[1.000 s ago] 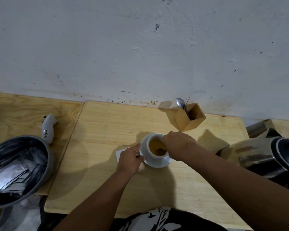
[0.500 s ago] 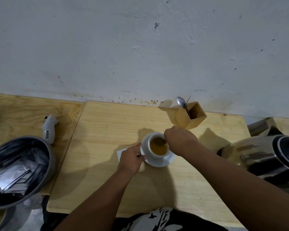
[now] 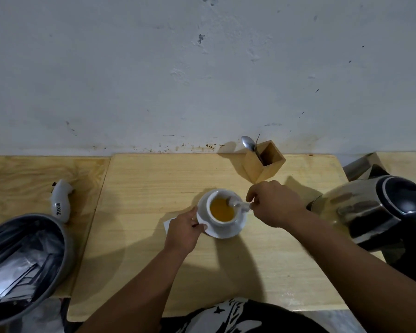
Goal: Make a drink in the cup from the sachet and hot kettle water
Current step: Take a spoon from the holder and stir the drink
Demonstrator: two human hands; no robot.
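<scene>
right hand (image 3: 275, 204) holds spoon (image 3: 235, 203) over cup (image 3: 222, 212); left hand (image 3: 185, 230) grips saucer (image 3: 226, 233).

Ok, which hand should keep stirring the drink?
The right hand: its fingers already pinch the spoon, whose bowl is in the cup. The left hand is steadying the saucer at its rim.

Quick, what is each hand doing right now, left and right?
Left hand: fingers on the saucer rim, steadying it.
Right hand: closed on the spoon, whose bowl is in the cup.
</scene>
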